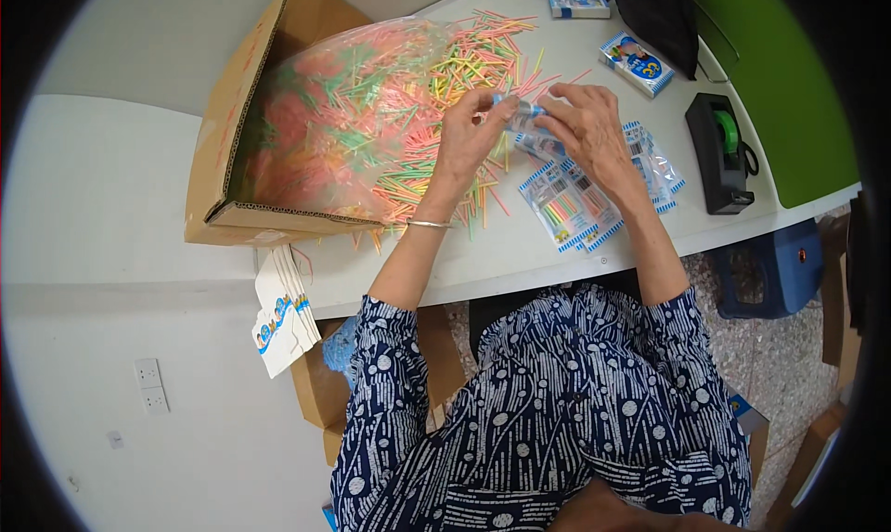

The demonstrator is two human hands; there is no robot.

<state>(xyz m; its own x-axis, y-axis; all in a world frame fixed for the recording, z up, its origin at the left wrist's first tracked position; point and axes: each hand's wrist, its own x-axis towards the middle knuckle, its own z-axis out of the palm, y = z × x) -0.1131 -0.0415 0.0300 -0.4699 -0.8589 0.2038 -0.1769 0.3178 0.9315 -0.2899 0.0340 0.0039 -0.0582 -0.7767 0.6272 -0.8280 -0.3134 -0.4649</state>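
Between my two hands, above the table, is a small clear plastic packet [522, 110] with blue print. My left hand [471, 133] pinches its left end between thumb and fingers. On its right side the fingers of my right hand [594, 128] are closed on it. Just below my right hand lie several flat clear packets [566, 202] with blue striped edges, and coloured sticks show inside one. To the left, loose thin sticks [473, 63] in pink, yellow and green spread over the table. More of them fill a large clear bag [343, 114] lying in an open cardboard box [218, 161].
A black tape dispenser [719, 156] with green tape stands at the right, by a green surface [789, 77]. Small blue-and-white boxes [636, 63] and a black bag [654, 12] lie at the back right. Flat white cartons [283, 314] hang at the table's left front edge.
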